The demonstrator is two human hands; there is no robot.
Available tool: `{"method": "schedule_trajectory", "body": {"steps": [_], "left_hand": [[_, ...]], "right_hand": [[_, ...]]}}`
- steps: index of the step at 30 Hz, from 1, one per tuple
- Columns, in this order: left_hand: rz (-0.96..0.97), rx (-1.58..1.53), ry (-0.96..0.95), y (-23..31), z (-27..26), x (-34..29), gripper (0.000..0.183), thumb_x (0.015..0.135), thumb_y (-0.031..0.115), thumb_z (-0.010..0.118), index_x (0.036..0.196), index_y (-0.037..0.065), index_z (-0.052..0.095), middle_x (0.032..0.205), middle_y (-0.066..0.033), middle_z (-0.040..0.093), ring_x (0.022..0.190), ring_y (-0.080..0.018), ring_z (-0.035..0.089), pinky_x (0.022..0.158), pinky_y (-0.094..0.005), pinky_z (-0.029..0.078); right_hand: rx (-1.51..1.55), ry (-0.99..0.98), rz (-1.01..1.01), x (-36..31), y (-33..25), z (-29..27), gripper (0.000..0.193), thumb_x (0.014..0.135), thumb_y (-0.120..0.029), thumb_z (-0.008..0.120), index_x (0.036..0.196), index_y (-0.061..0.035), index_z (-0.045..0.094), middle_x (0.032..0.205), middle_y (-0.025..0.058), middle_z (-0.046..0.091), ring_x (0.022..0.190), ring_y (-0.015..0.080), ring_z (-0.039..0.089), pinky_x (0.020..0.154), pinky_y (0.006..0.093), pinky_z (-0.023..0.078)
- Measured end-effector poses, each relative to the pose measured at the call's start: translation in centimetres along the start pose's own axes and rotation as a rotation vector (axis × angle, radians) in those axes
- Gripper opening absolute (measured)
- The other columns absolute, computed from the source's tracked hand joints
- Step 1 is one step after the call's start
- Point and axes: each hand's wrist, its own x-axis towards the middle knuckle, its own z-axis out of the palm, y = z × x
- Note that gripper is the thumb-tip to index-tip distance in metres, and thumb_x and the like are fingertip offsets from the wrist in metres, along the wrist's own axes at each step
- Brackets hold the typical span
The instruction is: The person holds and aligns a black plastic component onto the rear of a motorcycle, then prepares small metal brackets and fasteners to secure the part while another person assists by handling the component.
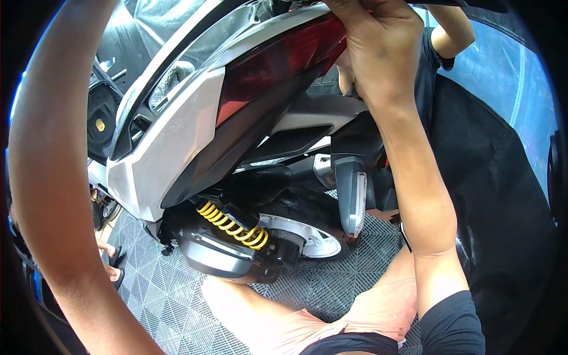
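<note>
A scooter's white side panel and red tail light slant up across the middle of the view. My right hand is at the rear end of that tail light, against the bodywork. Its fingers are curled, but the top edge cuts them off and whatever they grip is hidden. My left forearm rises along the left side and leaves the picture at the top, so that hand is out of sight. Below the tail hang a clear-lensed turn signal and a yellow shock spring.
Beyond the tail, another person's bent arm shows. The rear wheel and a silver-grey cover sit low, near my legs. Grey patterned floor tiles lie beneath. Black sheeting hangs at right, and sandalled feet appear at left.
</note>
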Motion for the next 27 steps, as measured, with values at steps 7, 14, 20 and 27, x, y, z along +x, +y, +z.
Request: {"method": "schedule_trajectory", "body": {"steps": [7, 14, 20, 27], "left_hand": [[-0.001, 0.004, 0.003, -0.2, -0.2, -0.2, 0.041, 0.091, 0.025, 0.075, 0.124, 0.002, 0.067, 0.12, -0.013, 0.068, 0.108, -0.0181, 0.064, 0.088, -0.0331, 0.053], [0.0, 0.004, 0.009, -0.2, -0.1, -0.4, 0.041, 0.092, 0.025, 0.075, 0.124, 0.002, 0.067, 0.119, -0.0127, 0.068, 0.107, -0.0178, 0.064, 0.088, -0.0329, 0.053], [-0.001, 0.008, 0.012, -0.1, 0.1, -0.5, 0.04, 0.092, 0.025, 0.074, 0.124, 0.001, 0.067, 0.119, -0.0125, 0.068, 0.107, -0.0176, 0.064, 0.088, -0.0327, 0.053], [-0.015, 0.008, 0.031, -0.4, -0.3, -0.1, 0.04, 0.093, 0.025, 0.074, 0.123, 0.001, 0.067, 0.118, -0.0122, 0.068, 0.107, -0.0173, 0.064, 0.088, -0.0326, 0.053]], "right_hand": [[-0.173, 0.073, 0.042, -0.1, -0.9, 0.1, 0.015, 0.095, -0.013, 0.075, 0.105, -0.0016, 0.078, 0.089, 0.0032, 0.076, 0.077, 0.0084, 0.064, 0.071, 0.0247, 0.049], [-0.565, 0.074, -0.38, -0.1, -0.2, 0.1, 0.014, 0.092, -0.014, 0.077, 0.101, -0.003, 0.079, 0.084, 0.0028, 0.073, 0.069, 0.0101, 0.058, 0.065, 0.0272, 0.044], [-0.419, 0.063, -0.326, -0.2, 0.8, -0.2, 0.013, 0.091, -0.01, 0.078, 0.101, -0.0023, 0.079, 0.087, 0.0041, 0.074, 0.072, 0.0101, 0.062, 0.066, 0.0262, 0.047], [-0.504, 0.045, -0.405, -0.1, 0.9, -0.7, 0.013, 0.091, -0.007, 0.078, 0.102, 0.0006, 0.078, 0.088, 0.007, 0.076, 0.079, 0.0125, 0.07, 0.07, 0.0257, 0.052]]}}
